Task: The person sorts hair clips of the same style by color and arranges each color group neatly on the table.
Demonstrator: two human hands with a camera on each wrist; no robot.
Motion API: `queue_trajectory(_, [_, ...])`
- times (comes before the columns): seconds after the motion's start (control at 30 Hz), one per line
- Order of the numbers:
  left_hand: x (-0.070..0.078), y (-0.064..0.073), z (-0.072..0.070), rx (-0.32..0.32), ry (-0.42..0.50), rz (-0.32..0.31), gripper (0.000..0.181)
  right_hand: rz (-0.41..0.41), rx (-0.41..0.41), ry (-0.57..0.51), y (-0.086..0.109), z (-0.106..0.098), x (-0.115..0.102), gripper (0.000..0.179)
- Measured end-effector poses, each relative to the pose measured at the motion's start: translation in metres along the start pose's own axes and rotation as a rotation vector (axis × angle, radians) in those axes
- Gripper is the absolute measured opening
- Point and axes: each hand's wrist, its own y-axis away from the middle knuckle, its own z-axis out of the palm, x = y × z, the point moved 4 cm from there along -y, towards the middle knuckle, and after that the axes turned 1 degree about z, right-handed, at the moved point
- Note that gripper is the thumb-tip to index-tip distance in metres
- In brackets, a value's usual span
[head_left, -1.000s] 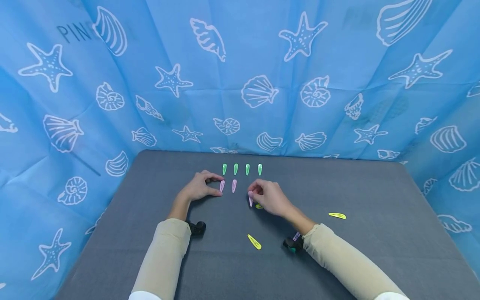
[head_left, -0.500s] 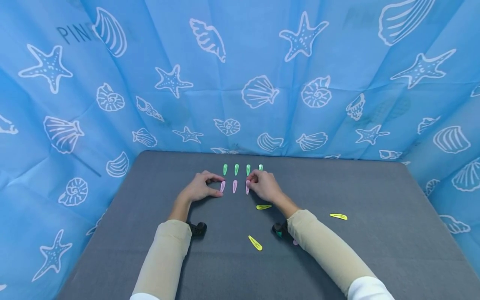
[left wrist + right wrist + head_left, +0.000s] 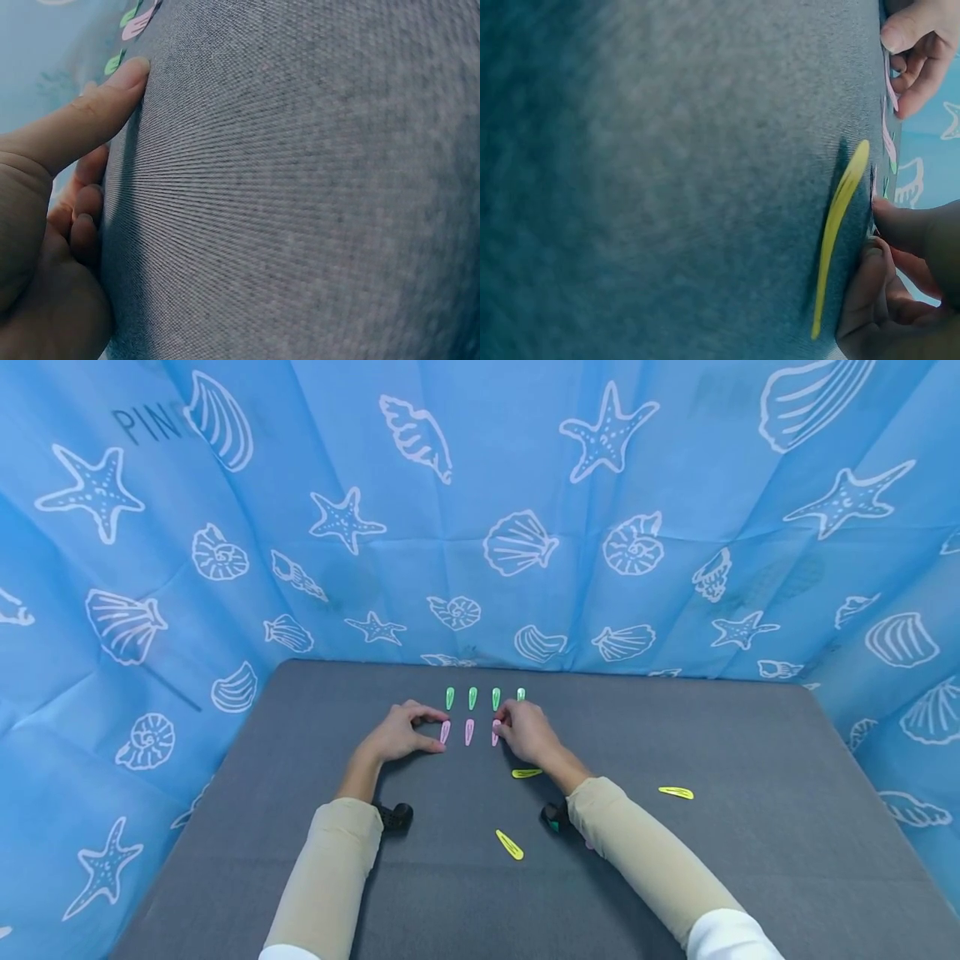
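Pink snap hair clips lie in a row on the dark grey table. My left hand (image 3: 405,732) holds the leftmost pink hair clip (image 3: 445,732) by its ends, thumb at the near end and a fingertip at the far one. Beside it lies the middle pink clip (image 3: 469,732), untouched. My right hand (image 3: 530,732) pinches the third pink hair clip (image 3: 495,735), in line with the other two. Behind them runs a row of several green clips (image 3: 472,698); the rightmost green clip (image 3: 521,694) is partly covered by the right hand. In the right wrist view a yellow clip (image 3: 835,225) shows close to the right hand.
Two more yellow clips lie on the table, one in front (image 3: 509,845) and another yellow clip (image 3: 676,792) to the right. A pink piece (image 3: 589,845) peeks out by the right sleeve. A blue curtain (image 3: 480,527) with shell prints hangs behind the table's far edge.
The right hand has carried its pink clip leftward and away from me into the pink row, uncovering the yellow clip beneath it. The left hand has stayed in place.
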Motion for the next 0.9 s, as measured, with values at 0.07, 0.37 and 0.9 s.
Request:
queue_trajectory(0.07, [0.0, 0.0, 0.001, -0.004, -0.003, 0.003, 0.047, -0.006, 0.014, 0.02, 0.002, -0.001, -0.001, 0.014])
queue_trajectory(0.37, [0.001, 0.0, -0.001, -0.002, 0.004, 0.019, 0.046, -0.182, 0.167, 0.298, 0.03, -0.016, -0.02, 0.034])
queue_trajectory(0.9, [0.004, -0.001, 0.001, 0.006, -0.011, 0.042, 0.047, -0.23, 0.066, 0.505, 0.083, -0.024, -0.014, 0.084])
